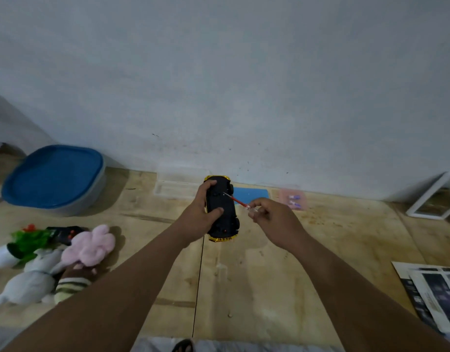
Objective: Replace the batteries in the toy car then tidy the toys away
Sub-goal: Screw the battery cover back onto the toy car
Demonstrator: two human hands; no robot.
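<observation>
Toy car (pixel 222 208) held upside down at picture centre, black underside up, gold trim showing at both ends. Left hand (pixel 202 212) wrapped around its left flank, thumb laid on the underside, fingers curled over the far end. Right hand (pixel 272 215) at 3 o'clock from the car, fingertips pinched tight on the clear handle of a small screwdriver (pixel 238 201); red shaft angled up toward 10 o'clock, tip touching the underside near the far wheel. Both forearms bare, reaching in from the bottom edge.

Noted on the wooden tabletop (pixel 257 288): clear plastic case (pixel 178 189) at 11 o'clock from the car, against the wall; blue mat (pixel 252 193) just behind the car at 1 o'clock; pink dish (pixel 293 199) holding batteries beyond the right hand. Blue-lidded tub (pixel 54 179) far off at 9 to 10 o'clock. Heap of soft toys (pixel 54 260) at 8 o'clock, pink rabbit (pixel 90 246) on top, dark remote control (pixel 65 233) half buried behind it. Printed papers (pixel 432 293) at 4 o'clock, white picture frame (pixel 437 196) at 3 o'clock by the wall.
</observation>
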